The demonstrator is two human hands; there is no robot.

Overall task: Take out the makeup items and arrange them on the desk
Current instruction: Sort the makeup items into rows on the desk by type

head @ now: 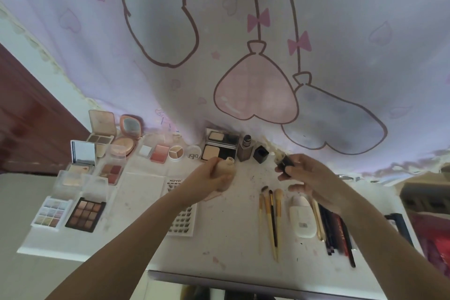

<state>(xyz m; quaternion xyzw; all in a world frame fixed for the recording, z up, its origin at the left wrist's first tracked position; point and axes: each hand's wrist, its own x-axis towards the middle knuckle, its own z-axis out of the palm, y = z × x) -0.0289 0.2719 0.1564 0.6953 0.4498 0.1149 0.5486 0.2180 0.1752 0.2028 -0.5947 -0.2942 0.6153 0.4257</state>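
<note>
Fingers of the left hand curl round a beige foundation bottle, uncapped, above the desk centre. At its three o'clock the right hand pinches a black cap. Brushes lie at five o'clock, palettes at nine.

Pink cartoon-print curtain behind, dark red wooden panel left

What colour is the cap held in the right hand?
Black, in the head view: the small black cap pinched by the right hand.
</note>
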